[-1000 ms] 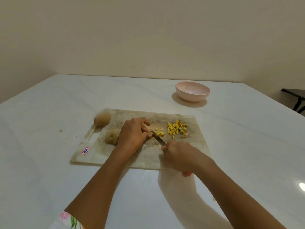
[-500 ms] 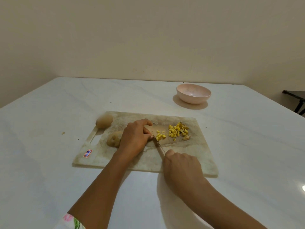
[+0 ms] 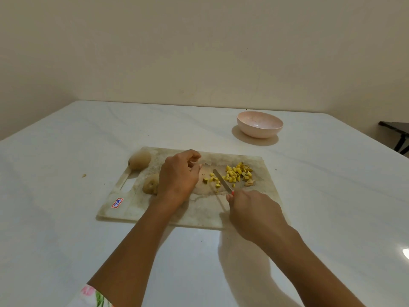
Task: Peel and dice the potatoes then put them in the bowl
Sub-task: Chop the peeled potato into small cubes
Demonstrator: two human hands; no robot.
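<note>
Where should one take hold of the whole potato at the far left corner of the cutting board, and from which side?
Grip the whole potato across its narrower width, coming from above: it lies on its side on the cutting board, with free space all round.

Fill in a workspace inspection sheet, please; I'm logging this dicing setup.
Surface: white table, worn cutting board on it.
Job's things: far potato and near potato on the board's left; diced potato on its right; pink bowl beyond, seemingly empty.
Clutter: small scrap on the table.
Hands: right hand grips knife; left hand has fingers curled, contents hidden.
Cables: nothing seen.
Surroundings: plain wall; dark furniture at right edge.
</note>
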